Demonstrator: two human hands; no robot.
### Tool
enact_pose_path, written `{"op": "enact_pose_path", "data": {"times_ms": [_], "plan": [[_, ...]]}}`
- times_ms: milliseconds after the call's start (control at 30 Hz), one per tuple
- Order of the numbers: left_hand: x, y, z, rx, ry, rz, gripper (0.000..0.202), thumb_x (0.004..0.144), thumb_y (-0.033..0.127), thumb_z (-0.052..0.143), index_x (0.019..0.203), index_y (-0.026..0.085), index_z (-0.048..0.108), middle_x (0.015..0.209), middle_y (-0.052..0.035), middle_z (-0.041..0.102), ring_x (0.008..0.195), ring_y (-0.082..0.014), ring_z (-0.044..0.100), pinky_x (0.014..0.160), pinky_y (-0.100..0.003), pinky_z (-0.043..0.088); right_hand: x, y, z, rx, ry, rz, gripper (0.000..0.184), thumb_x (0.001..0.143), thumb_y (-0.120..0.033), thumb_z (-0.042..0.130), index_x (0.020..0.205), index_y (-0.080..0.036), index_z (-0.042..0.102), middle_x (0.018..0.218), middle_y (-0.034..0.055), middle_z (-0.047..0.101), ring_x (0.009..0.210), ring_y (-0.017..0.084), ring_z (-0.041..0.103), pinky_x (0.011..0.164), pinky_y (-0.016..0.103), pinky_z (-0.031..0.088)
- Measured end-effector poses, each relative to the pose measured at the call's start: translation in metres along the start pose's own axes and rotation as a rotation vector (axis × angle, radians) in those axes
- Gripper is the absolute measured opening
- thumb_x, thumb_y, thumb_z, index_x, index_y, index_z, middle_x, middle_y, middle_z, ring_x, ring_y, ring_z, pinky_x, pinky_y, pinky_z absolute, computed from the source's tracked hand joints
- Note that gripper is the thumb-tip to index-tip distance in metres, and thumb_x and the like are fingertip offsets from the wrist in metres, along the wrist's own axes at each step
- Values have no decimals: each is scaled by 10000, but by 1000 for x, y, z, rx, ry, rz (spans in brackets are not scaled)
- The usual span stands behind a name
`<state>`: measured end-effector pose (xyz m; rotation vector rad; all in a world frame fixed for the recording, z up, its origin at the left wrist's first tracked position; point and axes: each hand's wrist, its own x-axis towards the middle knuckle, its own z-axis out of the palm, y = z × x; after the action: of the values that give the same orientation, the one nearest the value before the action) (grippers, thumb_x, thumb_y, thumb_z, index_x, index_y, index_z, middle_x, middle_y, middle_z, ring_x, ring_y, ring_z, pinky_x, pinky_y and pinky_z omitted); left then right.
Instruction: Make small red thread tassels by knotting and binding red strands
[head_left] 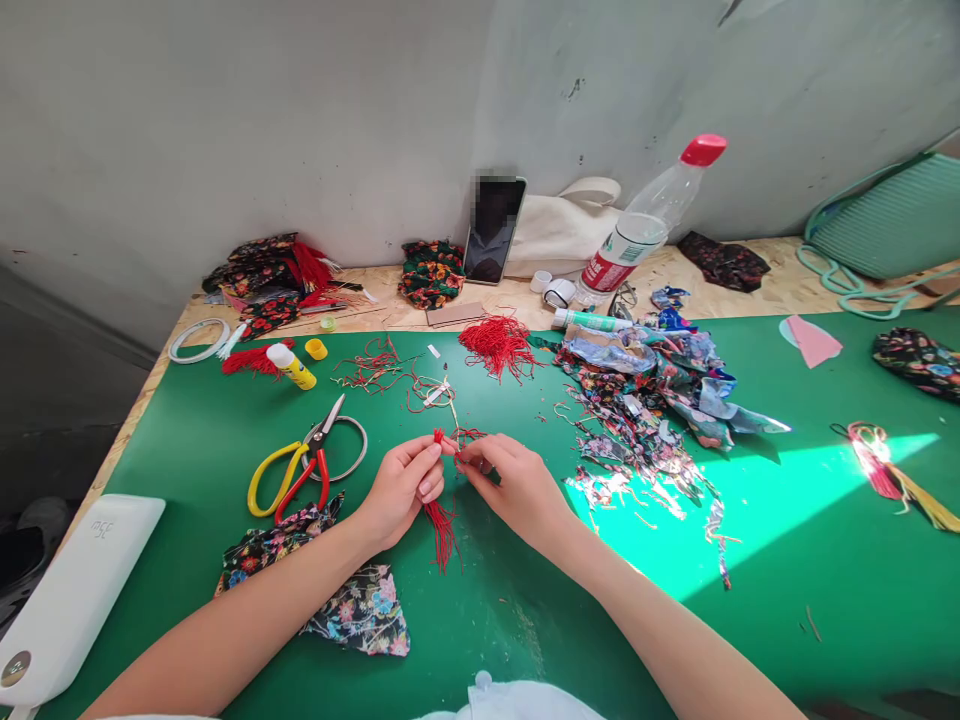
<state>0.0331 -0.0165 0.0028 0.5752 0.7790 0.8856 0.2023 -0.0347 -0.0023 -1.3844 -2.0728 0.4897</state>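
Observation:
My left hand [409, 487] is closed around a red tassel [442, 535], pinching it near its top, with the loose strands hanging below the fingers. Just to the right, my right hand [510, 480] is closed too, thumb and fingers pinched on a thin red thread [471, 436] beside the tassel's head. A pale cord [453, 408] runs up from between the hands. To the left lie scissors [296, 465] with one yellow and one red handle, over a silver ring [358, 440]. Black flowered fabric [360, 610] lies partly under my left forearm.
Behind the hands are a red thread pile [499, 347] and loose threads [371, 365]. Fabric scraps [660, 390] spread to the right. A glue stick [292, 367], a leaning phone [493, 230], a tilted plastic bottle [637, 230] and a white power bank [82, 600] surround the work area.

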Motion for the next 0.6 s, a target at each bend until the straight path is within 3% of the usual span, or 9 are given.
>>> {"op": "enact_pose_path", "data": {"times_ms": [200,600], "plan": [[2,0,-1,-43,16,18,164,781,278,700,824,119,709,527,63,398,418,4,253,406,-154,218,0,-1,-1,-84,-15,-5,97,843,-133,584,778,-203,572,752,3,655,704,133,564,614,237,414],[1,1,-2,-74,30,21,152,768,259,709,816,114,707,564,44,477,400,16,267,395,-154,217,2,-7,-7,-211,-116,-7,118,814,-122,527,719,-184,494,726,21,571,708,145,448,624,257,344]]}}
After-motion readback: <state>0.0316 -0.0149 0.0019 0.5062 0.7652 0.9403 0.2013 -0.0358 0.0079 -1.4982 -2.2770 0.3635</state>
